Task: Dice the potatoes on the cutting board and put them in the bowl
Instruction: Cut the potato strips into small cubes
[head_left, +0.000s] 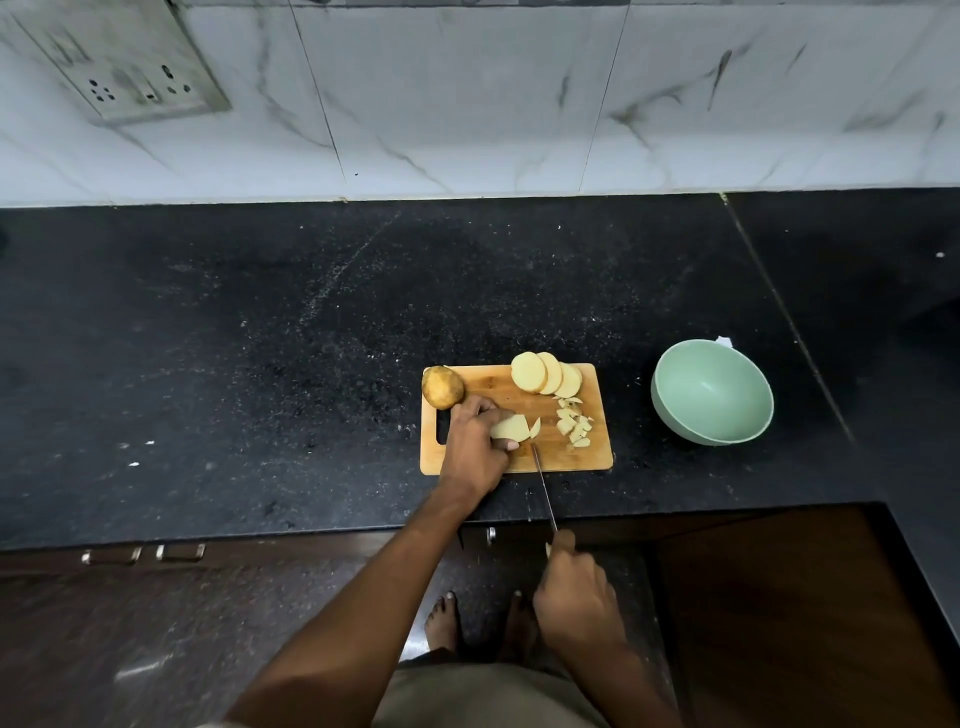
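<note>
Here, on a black speckled counter (260, 364), one wooden cutting board (566, 460) with a handle slot at its left end. On its far left corner, one whole unpeeled potato (441, 387), touching the board's edge. Along the far edge, three round potato slices (529, 372), overlapping one another in a short row. Below them, toward the right side of the board, a small heap of diced pieces (574, 426), too small and crowded to count exactly. Near the board's middle, one pale potato slice (509, 428) pinned under the left hand (475, 447), fingers curled over its top and thumb tucked at its near side; just beside it on the right, one cut wedge (535, 427) lying free. One knife (543, 486), thin blade reaching from beyond the counter's near edge up to the held slice, tip touching the board just beside that slice. Right hand (576, 597) wrapped around the knife's handle, fingers closed tight, index finger stretched along the top. To the right of the board and well apart from it, one pale green bowl (675, 410) with nothing visible inside. Behind the counter, a white marbled tile wall (519, 104) with one socket plate (124, 67) at upper left. Below the counter edge, dark cabinet fronts with two metal handles (145, 553), and two bare feet (441, 618) on the floor.
</note>
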